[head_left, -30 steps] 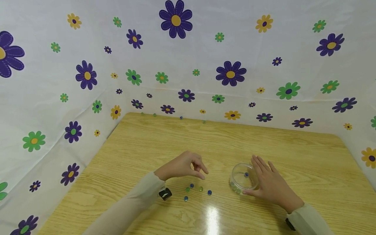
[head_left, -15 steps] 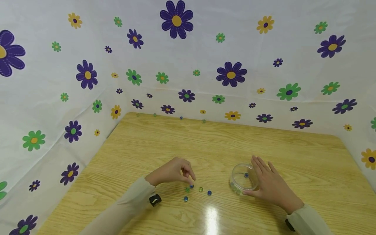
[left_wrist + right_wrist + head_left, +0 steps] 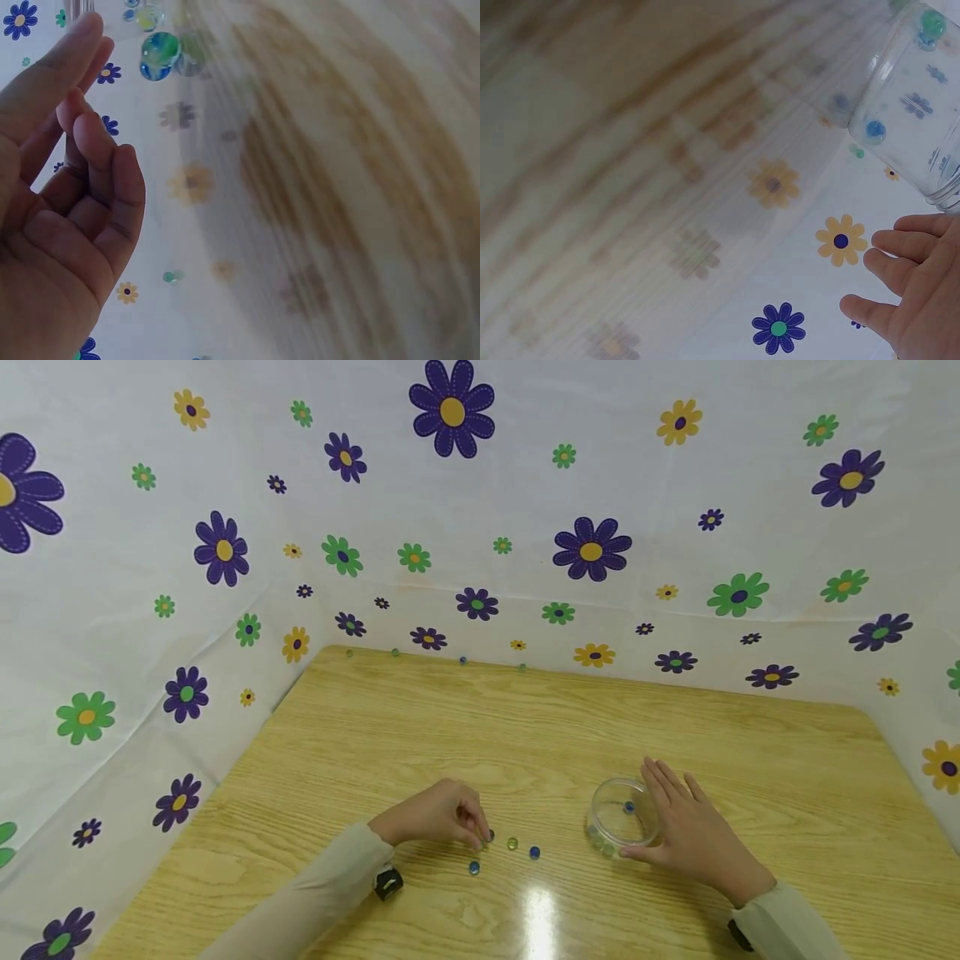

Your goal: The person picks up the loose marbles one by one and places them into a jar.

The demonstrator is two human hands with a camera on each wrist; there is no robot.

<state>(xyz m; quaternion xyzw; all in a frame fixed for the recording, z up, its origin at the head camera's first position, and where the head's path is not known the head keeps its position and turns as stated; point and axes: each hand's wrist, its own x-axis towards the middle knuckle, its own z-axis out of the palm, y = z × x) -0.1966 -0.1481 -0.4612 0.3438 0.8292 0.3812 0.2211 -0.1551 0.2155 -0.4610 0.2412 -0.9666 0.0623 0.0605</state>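
My left hand (image 3: 433, 812) is low over the table, thumb and index tip close together above a small group of glass marbles. A dark blue marble (image 3: 490, 836) shows at the index tip. In the left wrist view a green marble (image 3: 160, 49) and a blue marble (image 3: 154, 71) lie apart from the fingertips. Around them are a yellow-green marble (image 3: 512, 843), a blue marble (image 3: 535, 852) and a lighter blue marble (image 3: 474, 867). My right hand (image 3: 688, 828) rests with straight fingers against the side of a clear jar (image 3: 597, 814), which stands upright with several marbles inside.
Along the back edge of the wooden table (image 3: 360, 735) lie several more marbles, one of them a blue marble (image 3: 462, 660). White flower-patterned cloth (image 3: 510, 502) rises behind the table and at both sides. A light glare spot sits near the front.
My left hand has moved left and down onto the marble group, and its thumb and index have drawn closer together, now covering the green marble in the head view. My right hand and the jar stay put.
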